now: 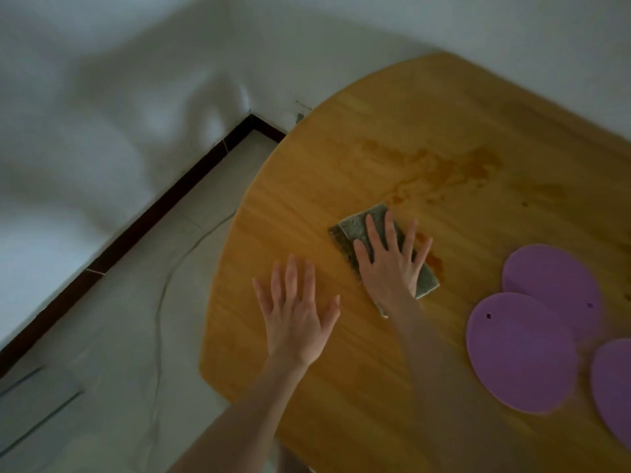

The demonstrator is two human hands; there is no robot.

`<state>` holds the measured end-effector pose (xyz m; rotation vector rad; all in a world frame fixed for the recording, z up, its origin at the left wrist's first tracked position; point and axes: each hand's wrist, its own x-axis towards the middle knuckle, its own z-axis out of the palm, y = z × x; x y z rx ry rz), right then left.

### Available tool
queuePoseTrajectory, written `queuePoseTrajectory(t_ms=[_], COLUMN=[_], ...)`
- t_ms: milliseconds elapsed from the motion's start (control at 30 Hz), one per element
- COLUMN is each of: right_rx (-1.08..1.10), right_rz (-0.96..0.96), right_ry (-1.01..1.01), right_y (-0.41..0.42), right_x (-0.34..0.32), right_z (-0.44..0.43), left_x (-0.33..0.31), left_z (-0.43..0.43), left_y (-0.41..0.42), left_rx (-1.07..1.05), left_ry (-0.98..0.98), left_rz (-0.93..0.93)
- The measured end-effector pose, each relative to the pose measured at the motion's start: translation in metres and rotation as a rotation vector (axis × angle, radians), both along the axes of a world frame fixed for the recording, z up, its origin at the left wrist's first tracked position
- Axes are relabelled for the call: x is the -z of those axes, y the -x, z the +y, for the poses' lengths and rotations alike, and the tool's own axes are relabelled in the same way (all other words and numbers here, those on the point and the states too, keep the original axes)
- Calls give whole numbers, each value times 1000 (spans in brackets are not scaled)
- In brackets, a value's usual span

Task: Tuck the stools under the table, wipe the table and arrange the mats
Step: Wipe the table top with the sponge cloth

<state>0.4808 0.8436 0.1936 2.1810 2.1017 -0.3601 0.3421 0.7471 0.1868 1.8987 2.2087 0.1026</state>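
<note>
The right hand (391, 264) has no closed grip at all: it lies palm down with the fingers straight and spread wide, pressing flat on a folded grey-green cloth (355, 228). The cloth sits on the wooden counter (444, 110), a little in from its rounded end, and its corners show past the fingertips and beside the wrist. The left hand (295, 319) is just beside it, nearer the counter's edge, also palm down with the fingers fanned out, holding nothing and resting on bare wood. Just beyond the cloth, a brownish stain (444, 165) spreads in blotches and drips across the counter, and a smaller smear of the same colour shows at the cloth's right side. To the right of the right forearm lie three round purple mats: the nearest mat (519, 353), with a small hole near its rim, overlaps the second mat (556, 278) behind it, and the third mat (614, 387) is just beside them, cut off by the edge of the view. Past the counter's rounded end is a pale tiled floor (112, 329) with a thin cable (160, 312) trailing over it, a dark skirting board (136, 227), and a white wall (102, 97).
</note>
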Motion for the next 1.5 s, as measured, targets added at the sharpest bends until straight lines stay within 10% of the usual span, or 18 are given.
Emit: queuePoseTrajectory(t_ms=[1500], right_rx=[212], right_rz=[97], right_ry=[-12], right_y=[65], right_x=[0], right_z=[179], left_x=[4], left_z=[160], left_y=[65], left_rx=[367], left_ry=[80], left_rz=[4])
